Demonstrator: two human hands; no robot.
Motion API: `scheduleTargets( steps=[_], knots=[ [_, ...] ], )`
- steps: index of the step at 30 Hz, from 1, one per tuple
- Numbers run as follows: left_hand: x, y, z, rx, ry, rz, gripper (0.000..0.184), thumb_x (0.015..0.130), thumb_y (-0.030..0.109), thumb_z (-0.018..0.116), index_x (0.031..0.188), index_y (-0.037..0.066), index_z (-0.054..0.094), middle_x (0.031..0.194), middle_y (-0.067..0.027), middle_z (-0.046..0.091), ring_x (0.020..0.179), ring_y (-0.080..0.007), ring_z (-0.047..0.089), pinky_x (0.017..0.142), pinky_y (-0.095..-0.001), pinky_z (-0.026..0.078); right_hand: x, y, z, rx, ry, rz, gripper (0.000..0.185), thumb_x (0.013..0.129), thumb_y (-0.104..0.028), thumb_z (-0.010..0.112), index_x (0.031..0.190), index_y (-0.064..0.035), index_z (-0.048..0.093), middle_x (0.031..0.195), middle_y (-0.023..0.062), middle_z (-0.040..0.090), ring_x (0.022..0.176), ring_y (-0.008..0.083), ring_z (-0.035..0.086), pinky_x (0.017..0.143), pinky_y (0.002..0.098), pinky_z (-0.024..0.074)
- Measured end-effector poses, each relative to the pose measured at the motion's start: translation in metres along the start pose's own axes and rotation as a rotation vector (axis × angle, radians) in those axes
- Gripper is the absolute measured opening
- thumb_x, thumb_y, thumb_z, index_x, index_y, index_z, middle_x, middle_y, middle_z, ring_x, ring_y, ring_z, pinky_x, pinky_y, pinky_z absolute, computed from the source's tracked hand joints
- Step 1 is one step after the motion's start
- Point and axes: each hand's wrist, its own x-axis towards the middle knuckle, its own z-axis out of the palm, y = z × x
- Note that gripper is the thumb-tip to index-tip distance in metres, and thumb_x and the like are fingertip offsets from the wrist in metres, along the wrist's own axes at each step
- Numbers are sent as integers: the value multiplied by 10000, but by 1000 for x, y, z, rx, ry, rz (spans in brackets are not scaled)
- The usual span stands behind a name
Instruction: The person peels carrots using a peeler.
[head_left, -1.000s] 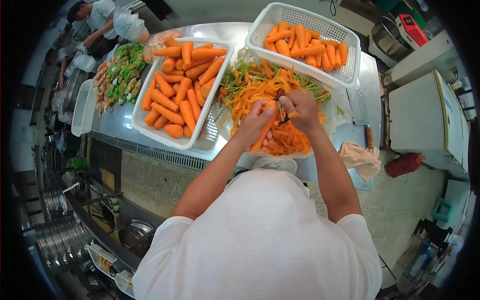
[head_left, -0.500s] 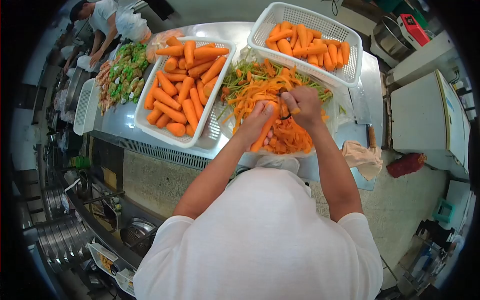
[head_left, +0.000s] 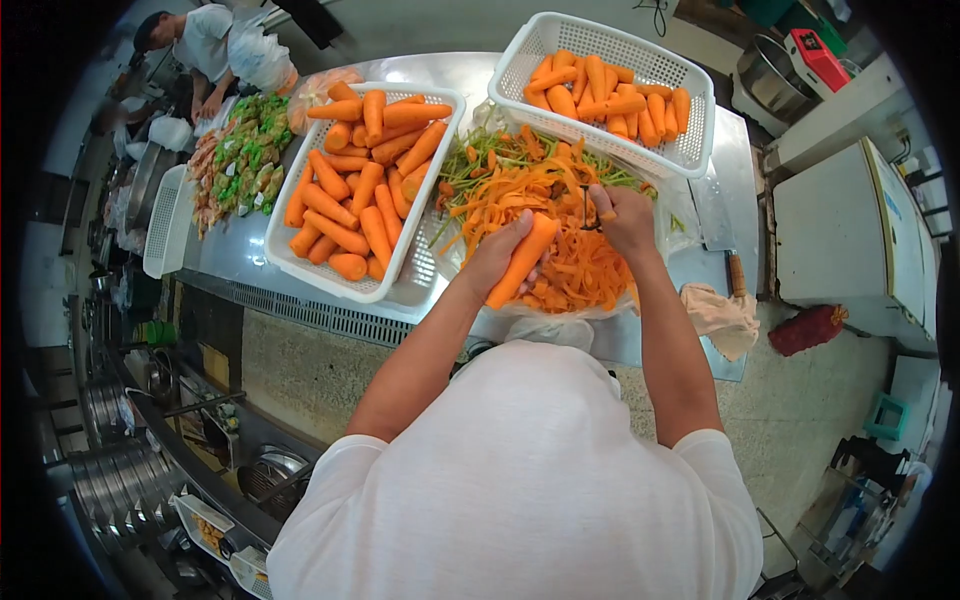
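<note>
My left hand (head_left: 499,255) is closed around a thick orange carrot (head_left: 524,262), which slants up to the right. In my right hand (head_left: 627,219) is a peeler (head_left: 590,208) with a dark frame and a light handle, mostly covered by the fingers. The peeler is a little to the right of the carrot, apart from it. Beneath both hands lies a heap of orange carrot peelings (head_left: 575,268) on clear plastic. Green stem pieces (head_left: 480,160) mix in at the far side of the heap.
Carrots fill a white basket (head_left: 374,290) on the left; another white basket (head_left: 610,35) with carrots stands at the back right. A cleaver (head_left: 713,215) and a cloth (head_left: 720,316) lie at the right. Green-wrapped items (head_left: 248,160) sit at the left, near another person (head_left: 208,50).
My right hand has moved right and away from the carrot with the peeler, which crossed the carrot before. The carrot's upper end shows more fully now.
</note>
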Motion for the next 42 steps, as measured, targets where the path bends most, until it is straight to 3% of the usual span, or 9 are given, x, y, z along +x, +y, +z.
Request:
scheduleTargets(
  steps=[2, 4, 8, 10, 18, 20, 30, 40, 42],
  knots=[
    [6, 6, 3, 29, 32, 49, 450, 1028, 502, 520, 1098, 66, 611, 783, -48, 624, 613, -120, 603, 509, -252, 510, -4, 0, -8, -43, 11, 80, 517, 1007, -435, 542, 746, -3, 658, 694, 188, 634, 699, 396, 619, 677, 482, 461],
    [26, 23, 5, 998, 209, 397, 345, 970, 368, 647, 1124, 67, 579, 800, -41, 610, 722, -149, 650, 633, -289, 563, -7, 4, -9, -35, 12, 132, 528, 1008, -445, 538, 745, -2, 652, 683, 187, 624, 685, 389, 610, 664, 477, 454],
    [27, 66, 25, 756, 423, 570, 404, 920, 234, 690, 1224, 58, 488, 883, -61, 584, 858, -196, 671, 758, -375, 591, -11, 15, -13, 34, 94, 285, 555, 1015, -470, 528, 742, 5, 617, 653, 175, 583, 633, 358, 571, 629, 459, 433],
    [21, 76, 21, 13, 199, 736, 490, 918, 188, 684, 1290, 58, 392, 962, -86, 550, 925, -227, 666, 787, -417, 598, -17, 22, -17, 71, 141, 268, 547, 1016, -463, 535, 741, 5, 602, 646, 170, 568, 619, 348, 554, 617, 455, 423],
    [19, 34, 9, -266, -6, 237, 401, 1065, 437, 450, 1240, 83, 520, 882, -54, 608, 805, -195, 651, 731, -400, 592, -24, -23, -19, 204, 154, -13, 465, 981, -382, 613, 710, -9, 558, 633, 152, 523, 617, 329, 528, 627, 451, 400],
    [31, 24, 3, -238, 24, 95, 453, 1079, 479, 393, 1192, 83, 581, 830, -36, 621, 725, -178, 646, 682, -373, 591, -21, -48, -17, 39, 164, -360, 397, 923, -376, 664, 705, -58, 569, 652, 110, 541, 665, 300, 538, 699, 426, 402],
    [32, 7, 4, -383, 35, -16, 412, 1073, 454, 425, 1160, 92, 602, 852, -52, 675, 707, -147, 680, 590, -310, 579, 13, -55, -3, -57, 44, -614, 399, 870, -393, 702, 663, -102, 525, 650, 47, 573, 670, 281, 553, 742, 399, 394],
    [24, 8, -3, -295, -38, -29, 427, 1069, 432, 438, 1263, 75, 570, 839, -55, 661, 640, -148, 662, 499, -294, 549, 15, -71, -17, -12, 40, -277, 465, 928, -410, 668, 624, -71, 576, 580, 77, 568, 591, 300, 554, 746, 432, 422],
    [27, 10, 2, -361, -2, -14, 422, 1070, 427, 436, 1265, 77, 569, 876, -55, 662, 669, -145, 663, 513, -301, 559, -1, -84, 0, -1, 65, -684, 435, 905, -416, 680, 631, -91, 591, 576, 73, 565, 601, 291, 569, 732, 441, 421]
  ],
)
